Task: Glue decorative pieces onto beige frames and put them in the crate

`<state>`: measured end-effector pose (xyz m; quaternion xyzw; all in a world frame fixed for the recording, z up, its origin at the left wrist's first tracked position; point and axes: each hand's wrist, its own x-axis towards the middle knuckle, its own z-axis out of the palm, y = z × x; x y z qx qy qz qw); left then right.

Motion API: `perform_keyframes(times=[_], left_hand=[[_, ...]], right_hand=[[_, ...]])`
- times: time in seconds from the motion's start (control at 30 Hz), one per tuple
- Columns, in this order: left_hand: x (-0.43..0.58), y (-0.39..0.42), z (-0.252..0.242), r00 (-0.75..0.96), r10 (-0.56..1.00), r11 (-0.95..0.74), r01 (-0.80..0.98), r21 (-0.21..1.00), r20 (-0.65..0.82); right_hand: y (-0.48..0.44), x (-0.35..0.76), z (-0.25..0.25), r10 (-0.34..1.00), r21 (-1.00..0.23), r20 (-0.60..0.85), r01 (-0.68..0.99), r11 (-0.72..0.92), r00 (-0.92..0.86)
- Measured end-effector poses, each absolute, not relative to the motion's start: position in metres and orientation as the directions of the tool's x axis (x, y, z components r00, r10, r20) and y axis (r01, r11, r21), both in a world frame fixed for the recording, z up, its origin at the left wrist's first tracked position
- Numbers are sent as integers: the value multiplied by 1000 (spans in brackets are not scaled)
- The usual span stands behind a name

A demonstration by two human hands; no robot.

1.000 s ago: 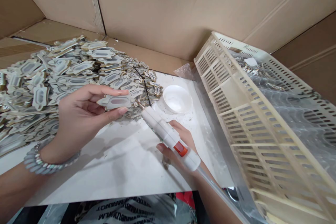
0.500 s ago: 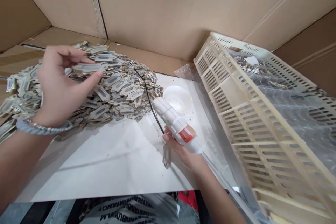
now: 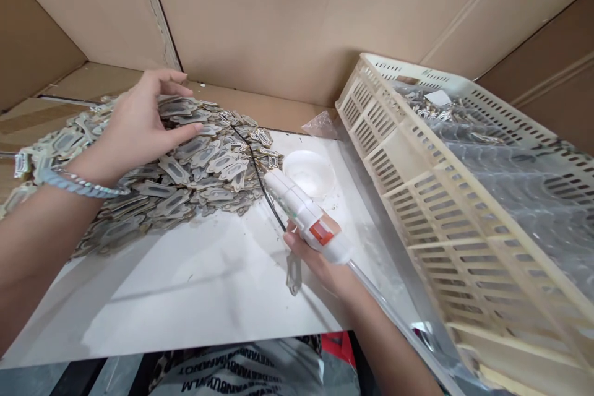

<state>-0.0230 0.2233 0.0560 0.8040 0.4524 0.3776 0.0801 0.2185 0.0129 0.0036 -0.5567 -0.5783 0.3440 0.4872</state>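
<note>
My left hand [image 3: 137,130], with beaded bracelets at its wrist, hovers over a heap of small grey metal plates [image 3: 179,170]. Its thumb and fingers are spread apart, with nothing visible between them. My right hand [image 3: 318,263] grips a white hot glue gun [image 3: 297,205] with an orange part on its body. The gun's nozzle points up and left towards the heap, and a clear glue stick [image 3: 380,300] runs out of its rear. One single plate [image 3: 293,273] shows below my right fingers; whether they hold it I cannot tell.
A shallow white dish [image 3: 310,170] sits beyond the gun. To the right stands a cream slatted crate [image 3: 417,223] holding clear trays and metal pieces. A black cord [image 3: 262,182] crosses from the heap to my right hand. Cardboard walls [image 3: 260,25] close off the back.
My left hand has shifted right and slightly up over the heap. The plate that showed between its thumb and fingers is no longer seen there. My right hand keeps the glue gun nearly still.
</note>
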Motion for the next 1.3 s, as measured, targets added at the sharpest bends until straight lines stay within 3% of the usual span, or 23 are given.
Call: perform_keyframes(times=[0.1, 0.17, 0.27, 0.4, 0.47, 0.8, 0.93, 1.1, 1.3], left_hand=[[-16, 200, 59, 349, 662, -700, 604, 381, 663], [-5, 177, 58, 508, 553, -821, 466, 330, 660], [18, 135, 43, 863, 291, -931, 157, 329, 413], [50, 88, 7, 958, 74, -923, -39, 383, 277], [62, 75, -9, 959, 22, -924, -88, 373, 281], [55, 76, -17, 947, 67, -944, -41, 328, 313], [32, 91, -9, 881, 189, -934, 24, 357, 434], [1, 122, 11, 709, 241, -970, 151, 192, 662], [-16, 135, 24, 643, 176, -953, 302, -35, 745]], right_hand=[[12, 219, 4, 976, -946, 177, 295, 133, 125], [12, 220, 4, 972, -953, 169, 278, 120, 160], [12, 222, 1, 963, -977, 135, 195, 90, 232], [12, 224, -2, 949, -988, 96, 147, 53, 300], [12, 224, -2, 947, -987, 96, 154, 50, 305], [12, 223, 2, 960, -986, 93, 161, 51, 265], [13, 223, 1, 960, -983, 127, 160, 89, 251], [12, 220, 2, 944, -935, 266, 291, 203, 197], [10, 220, -11, 921, -851, 388, 373, 369, -27]])
